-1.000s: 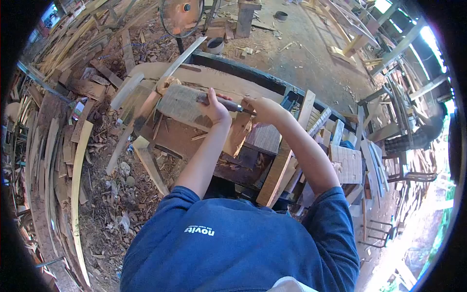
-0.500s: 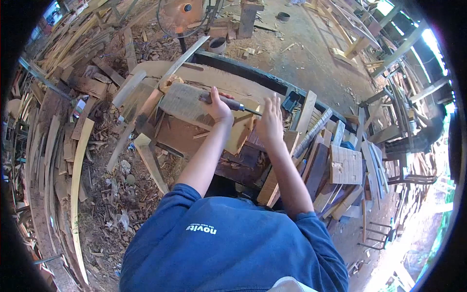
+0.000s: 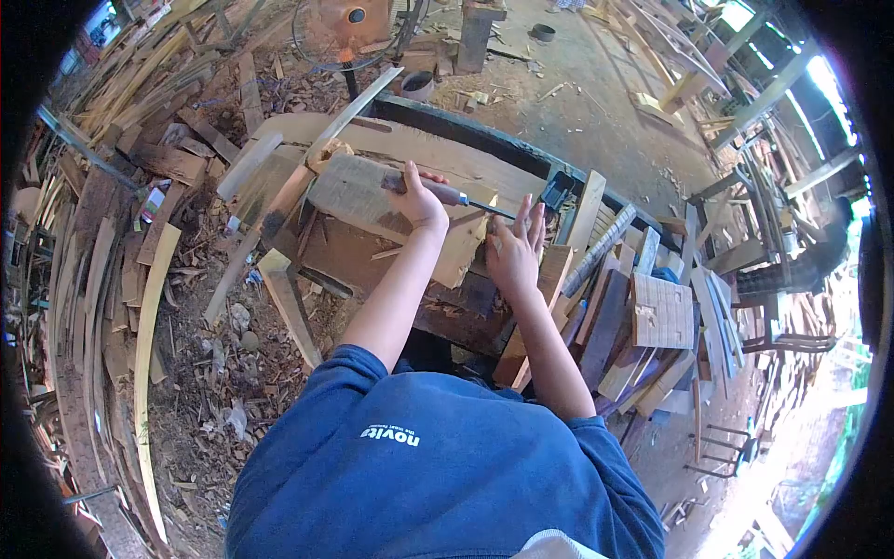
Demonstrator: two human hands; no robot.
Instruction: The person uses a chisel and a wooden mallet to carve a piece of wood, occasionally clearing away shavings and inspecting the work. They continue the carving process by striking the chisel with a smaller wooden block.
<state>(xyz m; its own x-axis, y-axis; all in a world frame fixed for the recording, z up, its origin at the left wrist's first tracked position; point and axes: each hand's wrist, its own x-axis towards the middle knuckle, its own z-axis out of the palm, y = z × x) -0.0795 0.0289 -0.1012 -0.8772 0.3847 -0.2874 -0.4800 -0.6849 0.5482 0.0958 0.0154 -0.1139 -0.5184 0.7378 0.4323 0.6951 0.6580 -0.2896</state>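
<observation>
My left hand (image 3: 419,203) is closed around the dark wooden handle of a chisel (image 3: 449,194), above a weathered wood block (image 3: 349,194). The chisel's thin metal shaft points right, toward my right hand (image 3: 515,256). My right hand is open, its fingers apart and slightly bent, close to the chisel's tip. Whether a finger touches the tip I cannot tell. Beneath both hands, a pale board (image 3: 463,256) with a rough edge lies on the cluttered workbench.
A dark beam (image 3: 466,135) edges the bench's far side, with a small black tray (image 3: 559,189) near it. Stacked offcuts (image 3: 610,312) lie at right, long planks (image 3: 154,363) at left. A fan (image 3: 349,37) stands beyond the bench.
My right hand has dropped slightly toward me, and its fingers have gone from upright and nearly together to spread and bent. My left hand keeps hold of the chisel with little movement.
</observation>
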